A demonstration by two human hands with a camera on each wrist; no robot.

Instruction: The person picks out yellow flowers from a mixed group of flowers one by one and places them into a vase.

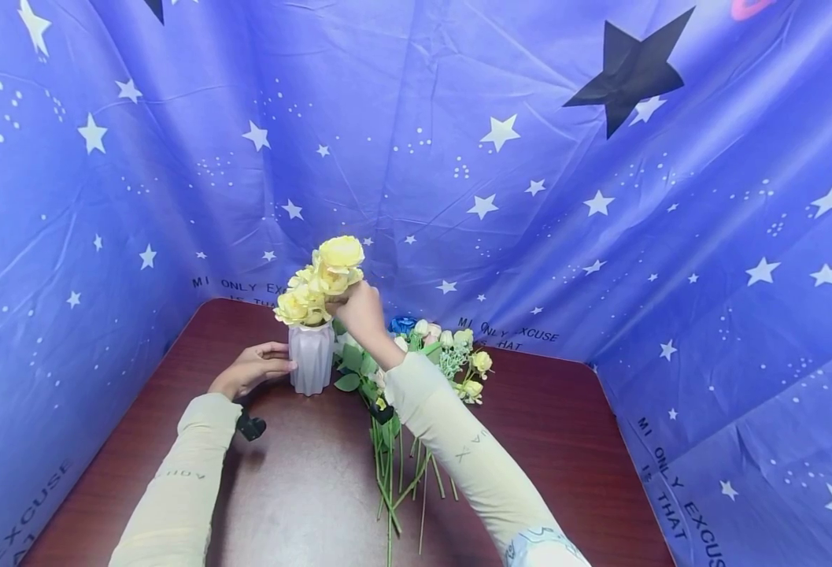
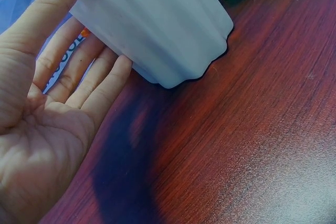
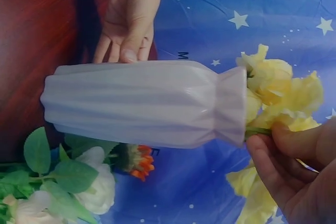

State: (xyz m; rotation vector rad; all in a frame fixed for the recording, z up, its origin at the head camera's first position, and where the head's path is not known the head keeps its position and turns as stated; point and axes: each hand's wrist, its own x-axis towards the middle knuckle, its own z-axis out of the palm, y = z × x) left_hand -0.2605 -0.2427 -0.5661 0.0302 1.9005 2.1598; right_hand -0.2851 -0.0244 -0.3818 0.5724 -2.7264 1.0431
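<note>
Sleeves: pale cloth on both forearms, the left sleeve in front of the vase to its left, the right sleeve in front to its right.
Bench: reddish-brown wood grain on the bench, shiny in front of the vase.
Black device: a small black device at the left wrist, near the vase, in front and to its left.
Left hand: the left hand has its fingers fairly straight and apart, fingertips touching the vase's left side low down; whether the thumb presses is unclear.
Vase: the pale fluted vase stands upright on the bench.
Right hand: the right hand pinches a green stem between thumb and fingers at the vase's mouth; how far it reaches inside is hidden.
Yellow blooms: ruffled yellow blooms crowd above the vase's rim.
Loose flowers: to the vase's right lie loose flowers, white, pink, yellow, blue and orange, their stems pointing forward of it.
Curtain: the blue starry curtain hangs behind the vase.
</note>
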